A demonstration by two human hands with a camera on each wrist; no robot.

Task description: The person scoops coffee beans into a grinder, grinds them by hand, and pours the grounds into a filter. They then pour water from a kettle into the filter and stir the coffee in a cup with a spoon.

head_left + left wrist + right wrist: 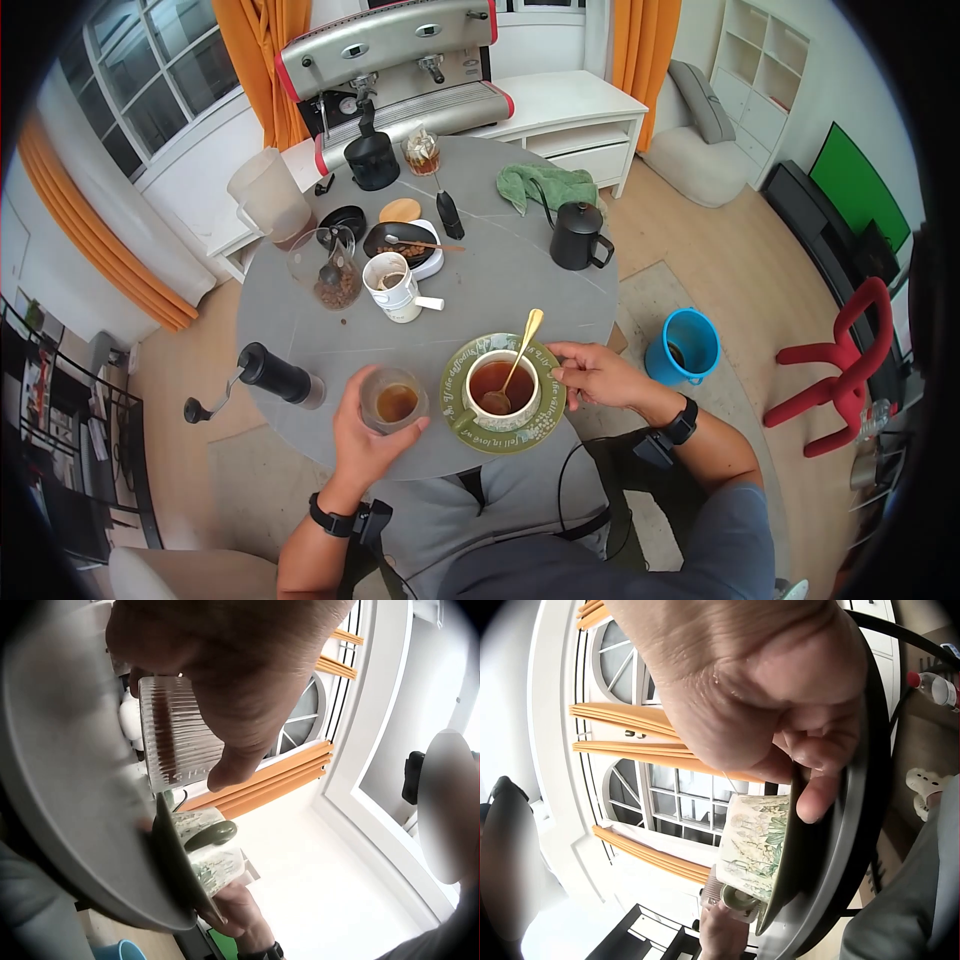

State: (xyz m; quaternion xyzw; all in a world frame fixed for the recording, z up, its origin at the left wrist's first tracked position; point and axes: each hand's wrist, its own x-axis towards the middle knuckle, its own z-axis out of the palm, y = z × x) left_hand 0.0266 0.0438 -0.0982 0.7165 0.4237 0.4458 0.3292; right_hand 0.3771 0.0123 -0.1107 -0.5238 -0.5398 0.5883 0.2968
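My left hand (362, 440) grips a clear ribbed glass (184, 739) with some brown liquid in its bottom, fingers round the far side and thumb on the near side. Right of it, a patterned cup (756, 844) of reddish-brown tea sits on a green saucer (458, 368) with white lettering. A gold spoon (526, 342) leans in the cup, its bowl in the tea. With thumb and fingers my right hand (605, 376) pinches the saucer's right rim. The cup's green handle (211, 835) points toward the left hand.
On the grey round table are a black hand grinder (275, 373), a white handled canister (393, 290), a glass vessel of coffee beans (338, 288), a black dish (385, 238), a black frother (448, 215) and a black kettle (577, 240). A blue bucket (690, 340) stands on the floor at right.
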